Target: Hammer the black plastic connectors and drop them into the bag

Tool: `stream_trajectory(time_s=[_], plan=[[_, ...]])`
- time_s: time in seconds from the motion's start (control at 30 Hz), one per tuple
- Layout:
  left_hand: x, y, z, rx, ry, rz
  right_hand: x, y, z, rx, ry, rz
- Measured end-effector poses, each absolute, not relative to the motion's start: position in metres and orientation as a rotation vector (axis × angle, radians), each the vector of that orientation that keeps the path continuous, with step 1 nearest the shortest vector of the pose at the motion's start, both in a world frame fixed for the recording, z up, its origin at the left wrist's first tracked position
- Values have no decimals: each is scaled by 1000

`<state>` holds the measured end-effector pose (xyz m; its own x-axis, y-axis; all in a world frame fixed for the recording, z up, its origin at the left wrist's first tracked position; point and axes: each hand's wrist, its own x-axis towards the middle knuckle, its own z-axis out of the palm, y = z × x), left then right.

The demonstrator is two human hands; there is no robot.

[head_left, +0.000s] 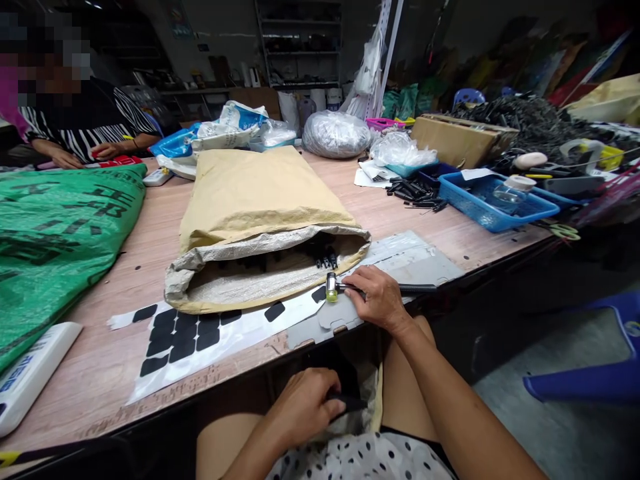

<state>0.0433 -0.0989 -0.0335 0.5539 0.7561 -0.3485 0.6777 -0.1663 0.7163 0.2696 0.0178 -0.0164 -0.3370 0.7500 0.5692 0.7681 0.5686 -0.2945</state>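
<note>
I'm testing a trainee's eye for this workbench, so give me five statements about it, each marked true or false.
1. The right hand grips a hammer with a yellow-ended head. True.
2. The left hand lies flat on the tabletop. False: the left hand is in front of the table, below its near edge.
3. The yellow sack on the table has its open mouth toward the person. True.
4. Black squares are on a white sheet. True.
5. The lidded clear jar is in a green basket. False: the jar is in a blue basket.
</note>
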Motion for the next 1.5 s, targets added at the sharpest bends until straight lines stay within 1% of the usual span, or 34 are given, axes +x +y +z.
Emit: stream_trajectory(time_s=[0.1, 0.17, 0.23, 0.3, 0.4, 0.47, 0.57, 0.6, 0.67, 0.77, 0.87, 1.1, 1.23, 1.33, 1.5], plan=[[48, -102, -83, 1810, 1342, 44, 269, 18, -15, -1215, -2133, -35], [47, -102, -91, 1796, 1349, 35, 269, 17, -15, -1214, -2130, -36], [43, -98, -74, 1819, 1259, 14, 269, 17, -14, -1215, -2126, -35], [38, -88, -37, 1832, 1094, 6, 268, 16, -14, -1224, -2124, -37], [34, -56, 23, 1736, 949, 159, 267, 15, -14, -1245, -2122, -40], [35, -25, 47, 1686, 1002, 353, 267, 15, -13, -1248, -2120, -34], [44, 28, 54, 1777, 1416, 694, 267, 15, -13, -1243, -2115, -26], [49, 45, 51, 1810, 1588, 739, 267, 15, -13, -1240, -2114, -26], [59, 70, 43, 1837, 1866, 698, 268, 16, -13, -1236, -2114, -27], [72, 88, 33, 1812, 2067, 532, 269, 16, -14, -1235, -2115, -31], [76, 92, 28, 1788, 2102, 494, 269, 17, -15, -1237, -2114, -28], [55, 92, 23, 1804, 1890, 572, 269, 17, -15, -1240, -2107, -25], [33, 67, 34, 1922, 1676, 668, 268, 16, -16, -1242, -2104, -23], [13, 41, 39, 1995, 1513, 649, 268, 16, -15, -1247, -2109, -24], [-2, 15, 25, 2054, 1473, 605, 269, 15, -15, -1239, -2103, -25]])
